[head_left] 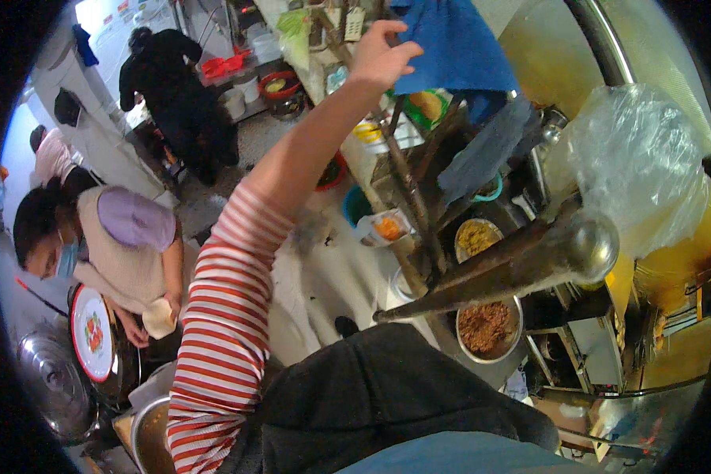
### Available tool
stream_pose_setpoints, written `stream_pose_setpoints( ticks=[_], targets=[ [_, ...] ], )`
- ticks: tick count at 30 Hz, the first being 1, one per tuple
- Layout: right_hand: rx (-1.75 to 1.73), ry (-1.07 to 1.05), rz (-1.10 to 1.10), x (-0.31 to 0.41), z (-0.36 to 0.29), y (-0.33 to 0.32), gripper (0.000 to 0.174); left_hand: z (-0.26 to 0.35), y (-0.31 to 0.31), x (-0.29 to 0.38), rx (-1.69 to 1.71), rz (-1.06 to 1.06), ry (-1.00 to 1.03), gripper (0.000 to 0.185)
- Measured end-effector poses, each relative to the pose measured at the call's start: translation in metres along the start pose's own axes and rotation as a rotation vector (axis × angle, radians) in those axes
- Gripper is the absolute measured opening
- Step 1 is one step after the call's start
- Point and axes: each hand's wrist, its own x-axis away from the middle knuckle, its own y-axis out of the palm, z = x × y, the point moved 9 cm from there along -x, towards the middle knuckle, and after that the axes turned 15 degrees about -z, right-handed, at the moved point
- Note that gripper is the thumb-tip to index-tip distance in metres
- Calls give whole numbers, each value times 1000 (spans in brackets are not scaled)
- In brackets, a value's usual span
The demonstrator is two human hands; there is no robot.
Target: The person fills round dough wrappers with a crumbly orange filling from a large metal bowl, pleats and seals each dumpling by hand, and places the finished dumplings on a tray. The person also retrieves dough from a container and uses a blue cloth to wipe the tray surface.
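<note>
My left hand (pixel 385 56), at the end of a red-and-white striped sleeve, reaches up to the far side with its fingers apart. It is next to a blue cloth (pixel 456 47) that hangs over a wooden frame (pixel 412 183), and nothing shows in its grasp. My right hand is out of view. Before me stand a metal bowl of reddish-brown crumbled food (pixel 484 329) and a bowl of yellow chopped food (pixel 477 236). A long tapered pole (pixel 480 278) with a shiny rounded end crosses above them.
A masked person (pixel 118 237) at the left holds a flat pale piece (pixel 159 319) beside a red-rimmed enamel tray (pixel 92 332). Another person (pixel 166 89) in black bends farther back. A clear plastic bag (pixel 634 160) hangs at the right. An orange-filled packet (pixel 387 227) lies near the frame.
</note>
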Motion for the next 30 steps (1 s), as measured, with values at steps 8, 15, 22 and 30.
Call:
stream_pose_setpoints(
  ticks=[8, 15, 22, 30],
  targets=[
    [-11, 85, 186, 38, 8, -40, 23, -34, 26, -81, 370, -105, -46, 23],
    [644, 49, 249, -4, -122, -39, 20, 119, -38, 18, 835, -187, 171, 22],
    [-396, -1072, -567, -83, -299, 161, 100, 183, -71, 327, 846, 21, 403, 25],
    [-149, -571, -1277, -22, -293, 501, 62, 308, -152, 660, -149, 666, 127, 47]
  ],
)
